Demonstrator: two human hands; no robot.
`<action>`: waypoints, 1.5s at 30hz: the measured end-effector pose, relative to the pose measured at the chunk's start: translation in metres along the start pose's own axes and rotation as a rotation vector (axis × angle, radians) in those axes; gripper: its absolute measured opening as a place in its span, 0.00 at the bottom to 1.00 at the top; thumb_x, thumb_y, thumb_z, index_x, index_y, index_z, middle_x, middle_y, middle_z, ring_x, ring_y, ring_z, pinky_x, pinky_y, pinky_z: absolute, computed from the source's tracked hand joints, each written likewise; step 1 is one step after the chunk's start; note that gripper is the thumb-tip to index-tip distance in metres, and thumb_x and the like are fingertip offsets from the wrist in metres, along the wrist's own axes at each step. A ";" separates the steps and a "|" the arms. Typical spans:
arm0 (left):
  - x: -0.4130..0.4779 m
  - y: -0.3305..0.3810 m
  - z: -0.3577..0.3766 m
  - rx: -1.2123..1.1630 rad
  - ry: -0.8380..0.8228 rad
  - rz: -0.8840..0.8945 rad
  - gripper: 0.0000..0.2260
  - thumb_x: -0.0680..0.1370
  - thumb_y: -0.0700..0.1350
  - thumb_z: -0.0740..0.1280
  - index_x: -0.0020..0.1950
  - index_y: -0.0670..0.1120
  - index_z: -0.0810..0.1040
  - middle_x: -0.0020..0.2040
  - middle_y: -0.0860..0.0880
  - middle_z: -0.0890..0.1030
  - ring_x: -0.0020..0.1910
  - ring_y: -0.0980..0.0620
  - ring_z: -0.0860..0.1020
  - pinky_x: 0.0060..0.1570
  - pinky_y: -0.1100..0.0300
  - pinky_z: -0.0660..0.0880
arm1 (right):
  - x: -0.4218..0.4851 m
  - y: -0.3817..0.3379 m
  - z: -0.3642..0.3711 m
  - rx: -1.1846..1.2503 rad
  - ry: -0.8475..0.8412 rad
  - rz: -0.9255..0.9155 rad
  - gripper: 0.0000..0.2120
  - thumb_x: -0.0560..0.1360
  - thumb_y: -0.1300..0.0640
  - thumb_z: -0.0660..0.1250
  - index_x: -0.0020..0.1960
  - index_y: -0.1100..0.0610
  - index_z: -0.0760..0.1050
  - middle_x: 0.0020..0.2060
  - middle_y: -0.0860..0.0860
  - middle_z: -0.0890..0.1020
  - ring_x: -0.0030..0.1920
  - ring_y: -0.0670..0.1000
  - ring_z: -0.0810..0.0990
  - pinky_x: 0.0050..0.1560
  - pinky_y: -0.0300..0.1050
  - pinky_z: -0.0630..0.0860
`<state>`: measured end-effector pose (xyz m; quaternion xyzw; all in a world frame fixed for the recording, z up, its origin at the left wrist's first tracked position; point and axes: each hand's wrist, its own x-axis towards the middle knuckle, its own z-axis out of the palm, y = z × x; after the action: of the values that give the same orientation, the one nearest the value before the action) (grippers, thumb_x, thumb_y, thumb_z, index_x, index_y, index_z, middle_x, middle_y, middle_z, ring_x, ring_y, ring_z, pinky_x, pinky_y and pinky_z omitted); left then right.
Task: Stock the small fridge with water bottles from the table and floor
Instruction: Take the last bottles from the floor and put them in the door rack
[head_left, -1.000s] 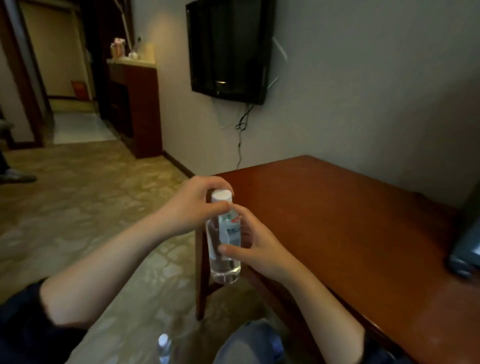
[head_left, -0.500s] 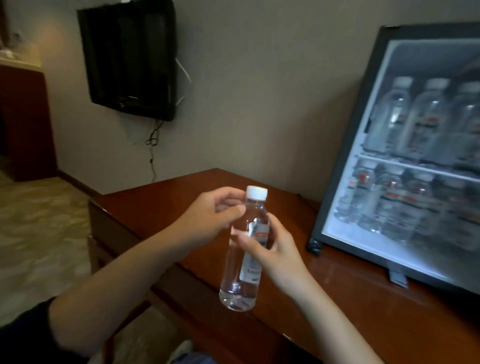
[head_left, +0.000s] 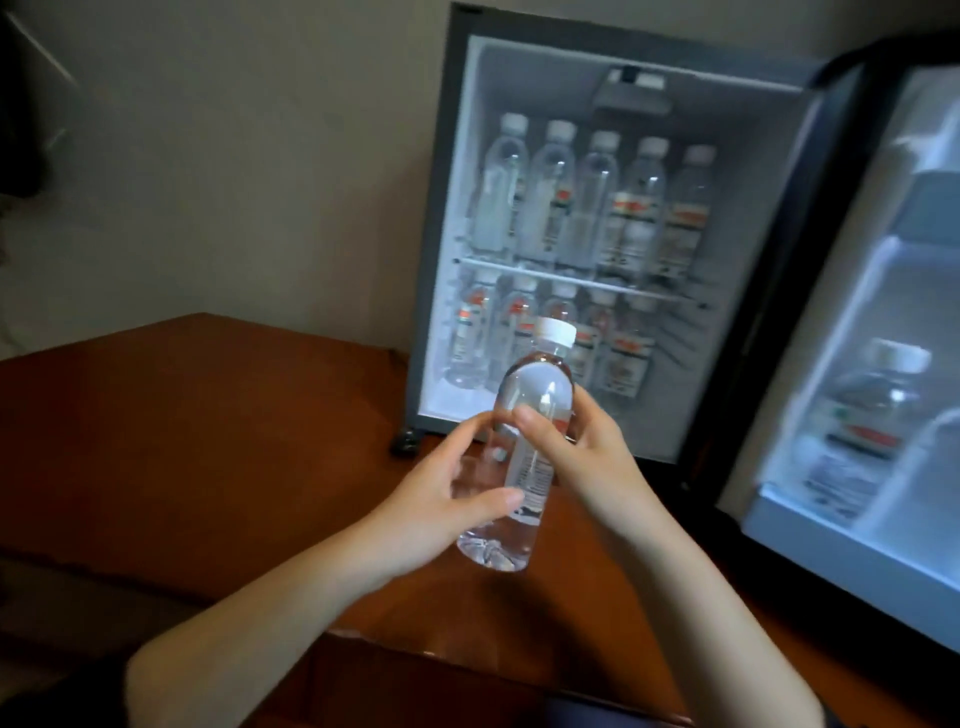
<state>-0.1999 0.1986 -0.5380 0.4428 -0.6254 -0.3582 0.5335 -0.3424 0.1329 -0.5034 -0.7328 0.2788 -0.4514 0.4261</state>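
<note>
- Both bare hands hold one clear water bottle (head_left: 524, 457) with a white cap, upright and slightly tilted, above the wooden table (head_left: 208, 441) and in front of the fridge
- The left hand (head_left: 447, 499) cups the bottle's lower half, fingers loosely curled, thumb across the front
- The right hand (head_left: 576, 452) wraps its upper body, thumb pressed on the front
- The small fridge (head_left: 447, 218) stands on the table with its door (head_left: 857, 364) swung open to the right
- A row of bottles stands on its upper shelf (head_left: 582, 280), another row below
- One blurred bottle sits in the door rack
</note>
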 end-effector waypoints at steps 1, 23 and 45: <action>0.006 0.001 0.012 0.004 -0.005 0.014 0.25 0.71 0.46 0.71 0.64 0.63 0.68 0.59 0.50 0.80 0.58 0.53 0.79 0.59 0.54 0.76 | -0.004 -0.001 -0.013 -0.027 0.023 0.020 0.13 0.74 0.55 0.69 0.58 0.54 0.76 0.49 0.50 0.84 0.50 0.46 0.83 0.53 0.46 0.79; 0.073 0.060 0.231 0.200 -0.023 0.476 0.32 0.73 0.47 0.70 0.74 0.52 0.60 0.58 0.53 0.70 0.55 0.63 0.70 0.54 0.81 0.62 | -0.105 -0.056 -0.198 -0.709 0.707 -0.045 0.33 0.65 0.37 0.66 0.68 0.41 0.61 0.49 0.39 0.81 0.53 0.47 0.81 0.58 0.56 0.76; 0.077 0.052 0.301 0.400 -0.176 0.499 0.22 0.77 0.46 0.64 0.70 0.49 0.65 0.54 0.53 0.66 0.55 0.55 0.67 0.59 0.58 0.69 | -0.135 -0.020 -0.260 -0.918 0.795 0.151 0.34 0.72 0.44 0.68 0.73 0.48 0.57 0.66 0.48 0.69 0.63 0.49 0.72 0.51 0.45 0.67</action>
<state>-0.5084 0.1375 -0.5157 0.3394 -0.8160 -0.1236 0.4512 -0.6349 0.1524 -0.4836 -0.5952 0.6338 -0.4925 -0.0390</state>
